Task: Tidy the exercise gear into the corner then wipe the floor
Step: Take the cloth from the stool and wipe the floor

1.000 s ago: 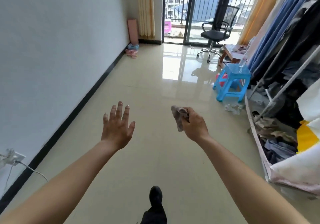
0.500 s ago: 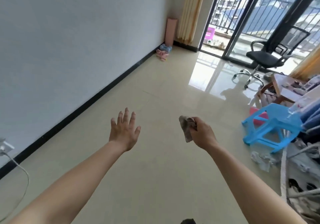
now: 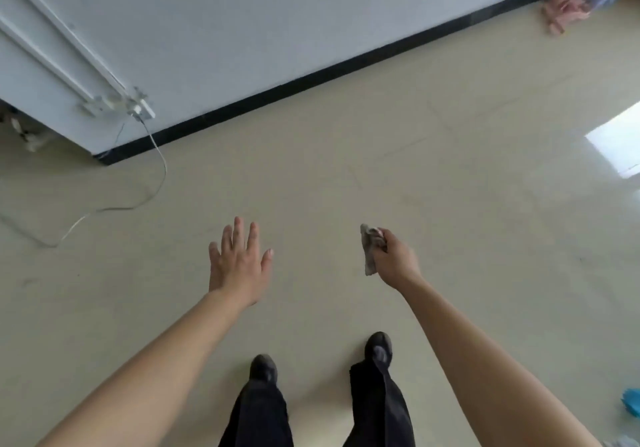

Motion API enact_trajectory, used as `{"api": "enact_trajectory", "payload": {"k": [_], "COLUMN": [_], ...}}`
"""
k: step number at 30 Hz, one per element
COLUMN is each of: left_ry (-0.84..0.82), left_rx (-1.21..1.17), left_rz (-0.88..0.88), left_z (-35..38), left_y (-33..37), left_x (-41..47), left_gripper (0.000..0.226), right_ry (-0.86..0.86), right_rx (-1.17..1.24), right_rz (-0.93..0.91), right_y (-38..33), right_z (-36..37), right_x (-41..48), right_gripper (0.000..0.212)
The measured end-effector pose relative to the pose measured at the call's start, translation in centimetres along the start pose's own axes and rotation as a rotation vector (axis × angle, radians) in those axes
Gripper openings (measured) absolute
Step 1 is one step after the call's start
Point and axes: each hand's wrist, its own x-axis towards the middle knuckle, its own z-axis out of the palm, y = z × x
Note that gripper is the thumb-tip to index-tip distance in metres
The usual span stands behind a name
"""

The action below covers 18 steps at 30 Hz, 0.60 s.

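At the upper left of the frame a white socket (image 3: 138, 109) sits low on the wall, and its thin cable (image 3: 157, 173) trails down and loops across the beige floor (image 3: 485, 238) at mid left. Left of centre my left hand (image 3: 239, 263) hovers above the floor, palm down, fingers spread, gripping nothing. Below centre my two dark shoes (image 3: 264, 369) stand on the tiles. Right of centre my right hand (image 3: 394, 261) is closed around a crumpled grey cloth (image 3: 370, 251), which hangs from my fingers. At the upper right corner, pink and blue gear (image 3: 571, 6) lies against the black skirting board (image 3: 346, 70).
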Motion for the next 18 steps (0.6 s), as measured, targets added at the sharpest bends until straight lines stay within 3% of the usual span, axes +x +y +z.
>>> {"api": "enact_trajectory", "payload": {"k": [8, 18], "left_ry": [-0.174, -0.327], "left_rx": [-0.102, -0.211], "left_rz": [-0.118, -0.176], "left_z": [15.7, 48.1], "left_y": [0.3, -2.5], "left_x": [2.1, 10.3], "left_gripper": [0.065, 0.061], "right_ry": [-0.166, -0.281], "right_rx": [-0.119, -0.282], "right_rz": [0.017, -0.023], "right_y": [9.0, 27.3], "right_z": [10.5, 35.2], "right_x": [8.0, 20.8], "right_gripper": [0.037, 0.038]}}
